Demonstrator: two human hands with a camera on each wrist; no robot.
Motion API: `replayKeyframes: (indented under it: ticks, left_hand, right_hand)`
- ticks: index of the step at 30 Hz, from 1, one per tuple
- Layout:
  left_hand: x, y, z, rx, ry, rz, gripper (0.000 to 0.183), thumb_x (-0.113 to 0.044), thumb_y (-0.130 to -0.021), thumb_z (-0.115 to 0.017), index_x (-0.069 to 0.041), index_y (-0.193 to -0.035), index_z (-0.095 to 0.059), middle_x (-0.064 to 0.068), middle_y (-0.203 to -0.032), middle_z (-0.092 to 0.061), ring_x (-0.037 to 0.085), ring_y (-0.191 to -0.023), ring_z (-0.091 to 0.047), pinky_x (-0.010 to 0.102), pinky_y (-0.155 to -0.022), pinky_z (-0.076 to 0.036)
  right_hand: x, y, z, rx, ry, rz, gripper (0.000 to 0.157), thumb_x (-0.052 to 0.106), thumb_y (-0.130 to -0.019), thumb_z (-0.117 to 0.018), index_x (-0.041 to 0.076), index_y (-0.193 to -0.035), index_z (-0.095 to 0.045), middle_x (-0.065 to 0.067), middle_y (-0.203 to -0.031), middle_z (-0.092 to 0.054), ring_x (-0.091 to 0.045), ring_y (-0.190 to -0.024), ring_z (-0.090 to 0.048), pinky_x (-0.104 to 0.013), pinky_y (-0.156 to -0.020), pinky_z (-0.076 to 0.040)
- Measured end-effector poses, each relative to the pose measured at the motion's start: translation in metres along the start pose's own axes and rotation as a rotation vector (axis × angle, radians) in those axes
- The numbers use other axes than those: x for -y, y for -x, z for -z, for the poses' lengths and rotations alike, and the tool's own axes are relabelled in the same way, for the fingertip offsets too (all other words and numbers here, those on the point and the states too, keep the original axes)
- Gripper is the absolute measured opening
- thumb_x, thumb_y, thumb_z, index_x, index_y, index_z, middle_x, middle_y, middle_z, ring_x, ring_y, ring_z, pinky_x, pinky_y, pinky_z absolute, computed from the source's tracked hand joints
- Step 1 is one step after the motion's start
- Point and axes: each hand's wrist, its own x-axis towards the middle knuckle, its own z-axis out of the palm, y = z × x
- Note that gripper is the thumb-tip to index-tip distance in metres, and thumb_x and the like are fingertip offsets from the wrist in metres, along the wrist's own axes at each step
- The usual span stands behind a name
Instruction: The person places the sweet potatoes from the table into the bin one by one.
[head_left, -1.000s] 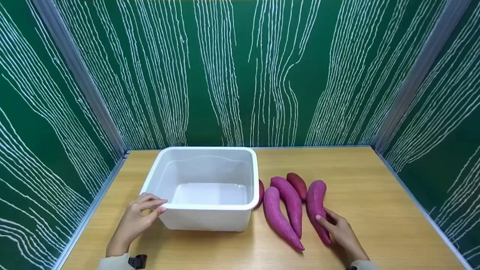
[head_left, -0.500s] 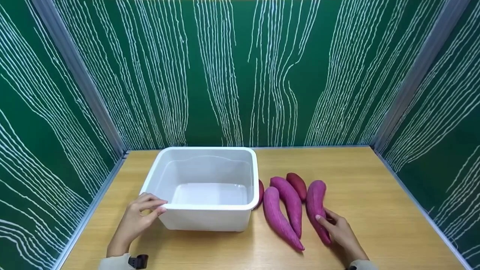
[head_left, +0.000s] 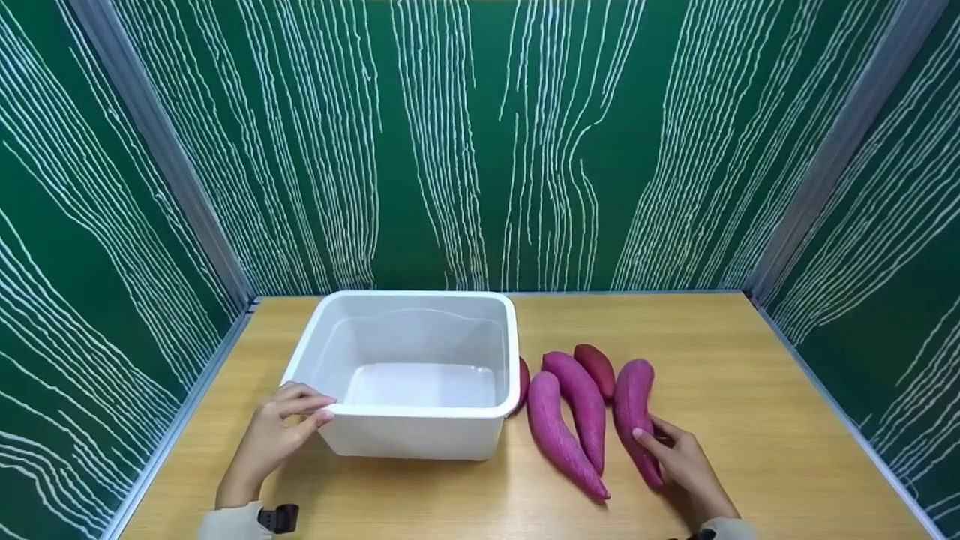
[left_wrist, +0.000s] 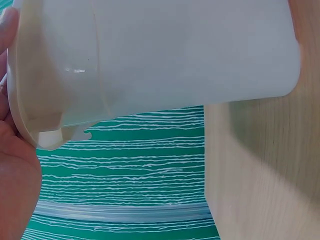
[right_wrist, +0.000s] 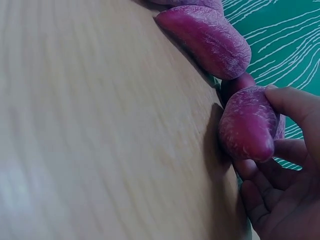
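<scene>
A white plastic basin (head_left: 420,439) stands on the left half of the table with nothing inside it. My left hand (head_left: 274,435) pinches the basin's near left corner by the rim; the left wrist view shows the basin's wall (left_wrist: 190,55) close up. On the right, my right hand (head_left: 682,461) grips the rightmost purple sweet potato (head_left: 634,409), thumb on top and fingers along its far side. In the right wrist view that sweet potato (right_wrist: 247,125) points its tapered end at the camera, lying at the tabletop.
Two long purple sweet potatoes (head_left: 559,442) lie side by side between basin and right hand. Behind them is a darker red sweet potato (head_left: 595,371); another (head_left: 523,386) is partly hidden by the basin. Green, white-lined panels (head_left: 487,150) surround the wooden table (head_left: 750,375).
The head view has shifted very slightly. Both hands, the basin and the sweet potatoes keep their places.
</scene>
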Motion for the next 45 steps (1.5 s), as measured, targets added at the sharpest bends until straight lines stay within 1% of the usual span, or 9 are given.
replayKeyframes:
  ticks: [4,11,18,22,28,30,34,40,45]
  left_hand:
    - [0.0007,-0.0003,-0.0003,-0.002,-0.001,0.001,0.017,-0.006,-0.078,-0.08,-0.017,-0.091,-0.079,-0.01,-0.089,-0.066,0.013,-0.085,-0.056,0.02,-0.078,-0.048]
    - [0.0017,0.0004,0.0008,0.005,-0.016,0.0,0.017,-0.005,-0.078,-0.08,-0.016,-0.092,-0.079,-0.014,-0.089,-0.066,0.013,-0.086,-0.058,0.021,-0.079,-0.05]
    - [0.0034,0.0015,-0.0006,0.001,-0.037,-0.007,0.018,-0.003,-0.078,-0.08,-0.014,-0.092,-0.079,-0.013,-0.088,-0.066,0.013,-0.085,-0.057,0.021,-0.078,-0.05]
    - [0.0035,0.002,-0.0016,-0.005,-0.044,-0.012,0.019,-0.002,-0.077,-0.081,-0.013,-0.091,-0.079,-0.013,-0.088,-0.066,0.012,-0.085,-0.057,0.018,-0.079,-0.049]
    - [0.004,0.0013,-0.0021,-0.026,-0.023,-0.098,0.017,0.002,-0.074,-0.081,-0.006,-0.09,-0.079,-0.01,-0.087,-0.066,0.012,-0.083,-0.057,0.015,-0.077,-0.047]
    - [0.0041,0.0007,-0.0022,-0.03,-0.016,-0.113,0.017,0.003,-0.074,-0.081,-0.006,-0.089,-0.079,-0.01,-0.086,-0.066,0.012,-0.082,-0.056,0.014,-0.076,-0.047]
    - [0.004,-0.0003,-0.0024,-0.027,-0.02,-0.101,0.018,0.001,-0.075,-0.081,-0.01,-0.089,-0.079,-0.012,-0.087,-0.065,0.012,-0.083,-0.056,0.015,-0.077,-0.047]
    - [0.0032,-0.0008,-0.0022,-0.022,-0.03,-0.076,0.018,-0.001,-0.076,-0.081,-0.012,-0.09,-0.079,-0.014,-0.087,-0.065,0.012,-0.083,-0.056,0.017,-0.077,-0.049]
    - [0.0023,-0.0007,-0.0017,-0.023,-0.036,-0.073,0.017,-0.002,-0.076,-0.081,-0.011,-0.09,-0.079,-0.013,-0.087,-0.065,0.012,-0.084,-0.057,0.017,-0.079,-0.048]
  right_hand:
    - [0.0012,-0.0005,0.0011,-0.005,0.001,-0.014,0.069,0.034,-0.095,-0.065,-0.013,-0.139,-0.04,-0.03,-0.128,-0.054,-0.038,-0.115,-0.054,-0.044,-0.099,-0.04]
    - [0.0018,0.0003,0.0012,-0.008,0.005,-0.014,0.07,0.035,-0.093,-0.067,-0.012,-0.138,-0.041,-0.029,-0.126,-0.056,-0.036,-0.113,-0.055,-0.033,-0.092,-0.043]
    - [-0.0002,0.0007,0.0009,0.002,-0.002,-0.033,0.073,0.039,-0.093,-0.066,-0.011,-0.14,-0.039,-0.031,-0.131,-0.051,-0.041,-0.118,-0.051,-0.047,-0.101,-0.039]
    - [0.0,0.001,0.001,0.004,-0.001,-0.045,0.074,0.04,-0.093,-0.065,-0.011,-0.14,-0.039,-0.032,-0.134,-0.048,-0.043,-0.122,-0.048,-0.05,-0.103,-0.036]
    - [0.0,0.0014,0.0015,-0.002,-0.019,-0.029,0.069,0.033,-0.095,-0.065,-0.013,-0.139,-0.039,-0.032,-0.13,-0.051,-0.041,-0.117,-0.053,-0.045,-0.096,-0.044]
    - [0.0001,0.0016,0.0019,-0.002,-0.024,-0.036,0.069,0.034,-0.094,-0.065,-0.013,-0.139,-0.039,-0.032,-0.13,-0.052,-0.04,-0.116,-0.054,-0.042,-0.095,-0.046]
    - [0.0001,0.0018,0.0033,0.0,-0.039,-0.06,0.07,0.035,-0.094,-0.066,-0.011,-0.14,-0.039,-0.032,-0.133,-0.05,-0.036,-0.113,-0.056,-0.038,-0.091,-0.048]
    - [0.0003,0.0015,0.0047,0.0,-0.099,-0.087,0.07,0.031,-0.093,-0.068,-0.012,-0.14,-0.039,-0.034,-0.131,-0.05,-0.028,-0.103,-0.06,-0.031,-0.079,-0.053]
    - [-0.0002,0.0006,0.0068,0.017,-0.105,-0.106,0.072,0.035,-0.093,-0.067,-0.01,-0.141,-0.038,-0.034,-0.13,-0.049,-0.025,-0.101,-0.06,-0.031,-0.078,-0.054]
